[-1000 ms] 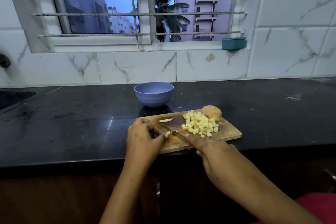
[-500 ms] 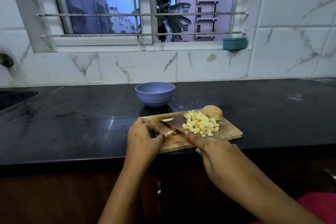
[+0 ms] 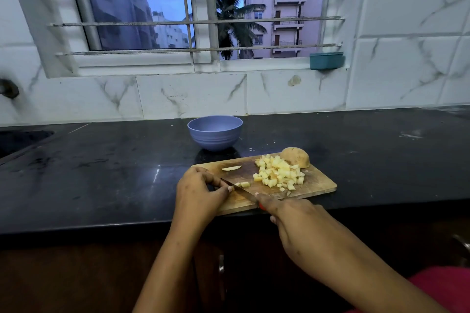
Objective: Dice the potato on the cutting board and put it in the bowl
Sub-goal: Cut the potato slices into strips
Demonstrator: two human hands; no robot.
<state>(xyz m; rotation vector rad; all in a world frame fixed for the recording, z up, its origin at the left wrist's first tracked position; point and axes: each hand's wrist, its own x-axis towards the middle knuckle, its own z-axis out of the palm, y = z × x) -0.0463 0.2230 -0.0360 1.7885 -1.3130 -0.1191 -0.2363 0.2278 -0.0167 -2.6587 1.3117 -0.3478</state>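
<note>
You're bringing the knife (image 3: 240,190) back beside your curled left hand (image 3: 198,193), its hold hidden; your right hand (image 3: 300,226) is gripping it, dicing continuing.

R hand (image 3: 300,231) holds knife (image 3: 239,189) by potato dice (image 3: 278,173).

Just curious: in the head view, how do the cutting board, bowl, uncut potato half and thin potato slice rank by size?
1. cutting board
2. bowl, farther from the camera, so it may look smaller than it is
3. potato half
4. potato slice
</note>
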